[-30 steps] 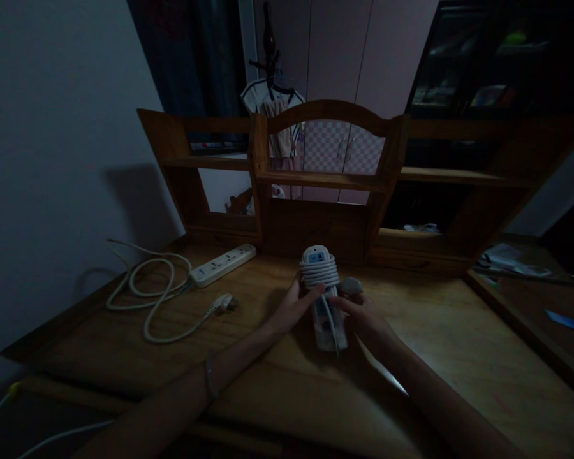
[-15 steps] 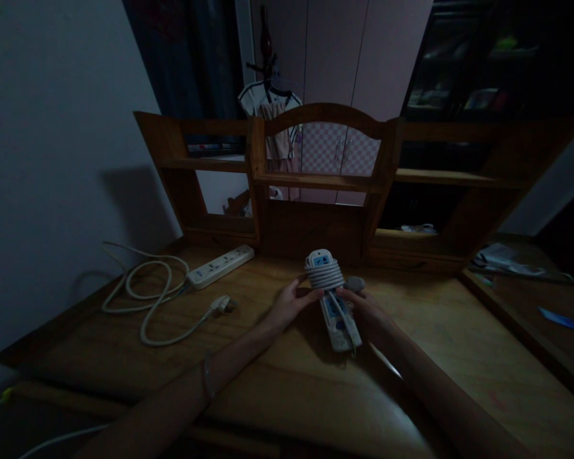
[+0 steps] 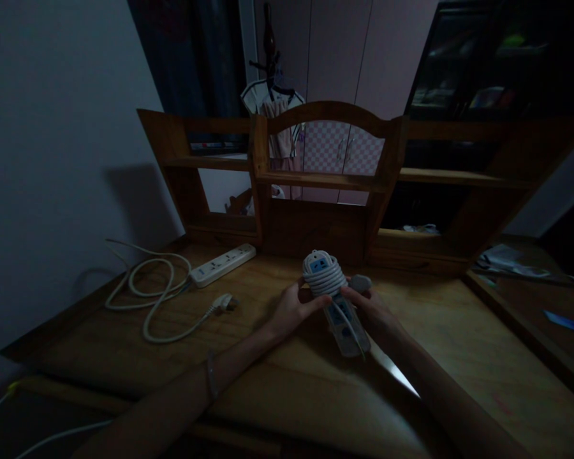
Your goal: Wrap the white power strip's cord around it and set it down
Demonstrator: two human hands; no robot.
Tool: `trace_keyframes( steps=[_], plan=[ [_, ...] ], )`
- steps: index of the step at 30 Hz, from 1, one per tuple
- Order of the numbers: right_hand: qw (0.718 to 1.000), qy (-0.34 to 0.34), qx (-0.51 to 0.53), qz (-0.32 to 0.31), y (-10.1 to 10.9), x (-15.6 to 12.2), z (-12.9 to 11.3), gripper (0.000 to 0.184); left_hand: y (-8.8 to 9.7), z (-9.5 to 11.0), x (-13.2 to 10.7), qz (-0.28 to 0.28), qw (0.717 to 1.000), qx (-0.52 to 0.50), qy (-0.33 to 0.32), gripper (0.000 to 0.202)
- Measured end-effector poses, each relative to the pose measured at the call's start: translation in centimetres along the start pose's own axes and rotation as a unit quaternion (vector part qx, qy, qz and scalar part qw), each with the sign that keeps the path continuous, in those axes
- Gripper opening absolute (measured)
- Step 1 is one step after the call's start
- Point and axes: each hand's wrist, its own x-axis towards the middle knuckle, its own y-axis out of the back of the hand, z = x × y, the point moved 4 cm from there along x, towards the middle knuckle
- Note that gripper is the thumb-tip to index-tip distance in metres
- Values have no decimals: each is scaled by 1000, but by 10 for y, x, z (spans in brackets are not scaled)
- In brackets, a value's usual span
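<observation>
A white power strip [image 3: 339,313] with blue socket faces is held tilted above the wooden desk, its far end pointing away from me. Several turns of its white cord [image 3: 326,279] wrap around the upper part. My left hand [image 3: 294,310] grips the strip from the left, thumb pressed just below the coil. From the other side my right hand [image 3: 370,309] closes on it, thumb also at the coil's lower edge. A grey plug [image 3: 360,283] sticks out beside the right fingers. Most fingertips are hidden behind the strip.
A second white power strip [image 3: 224,265] lies to the left, its loose cord [image 3: 159,299] looping toward the wall and ending in a white plug [image 3: 224,303]. Along the back of the desk stands a wooden shelf unit [image 3: 316,182]. Papers [image 3: 507,260] lie at the far right.
The wrapped strip has tilted slightly, its lower end shifting right and its top a little left. Both hands keep their hold. The view has shifted slightly.
</observation>
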Motion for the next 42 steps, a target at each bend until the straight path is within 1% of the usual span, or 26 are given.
trace_keyframes(
  steps=[5, 10, 16, 18, 22, 25, 28, 32, 35, 37, 40, 42],
  plan=[
    [1000, 2, 19, 6, -1, 1, 1, 55, 4, -3, -2, 14, 999, 29, 16, 55],
    [1000, 10, 0, 18, 3, 1, 2, 54, 4, 1, -2, 16, 999, 36, 12, 52],
    [999, 15, -20, 25, 6, 4, 4, 47, 3, -3, 1, 2, 999, -28, 32, 54],
    [999, 18, -19, 26, 6, 5, 5, 45, 3, -6, 3, 7, 998, -47, 42, 55],
    [998, 30, -20, 49, 7, 6, 3, 48, 0, -7, 3, 7, 995, -84, 54, 55],
    [997, 40, -33, 63, 8, 5, 0, 50, -1, -6, 1, 6, 995, -86, 55, 60],
    [997, 22, -47, 59, 7, 2, -2, 50, 0, -7, 1, 19, 996, -70, 51, 63],
    [996, 7, -55, 76, 7, -1, -1, 54, 1, -10, 4, 22, 995, -84, 37, 56],
    [995, 1, -52, 81, 8, 0, 1, 56, 3, -13, 6, 38, 992, -108, 57, 57],
    [996, 1, -41, 80, 9, 2, 2, 54, 3, -14, 7, 35, 989, -129, 68, 53],
    [997, -5, -15, 76, 10, 4, 4, 49, 3, -11, 7, 19, 987, -147, 61, 45],
    [997, -14, 3, 71, 9, 5, 6, 46, 4, -9, 7, 17, 987, -146, 64, 44]
  ],
)
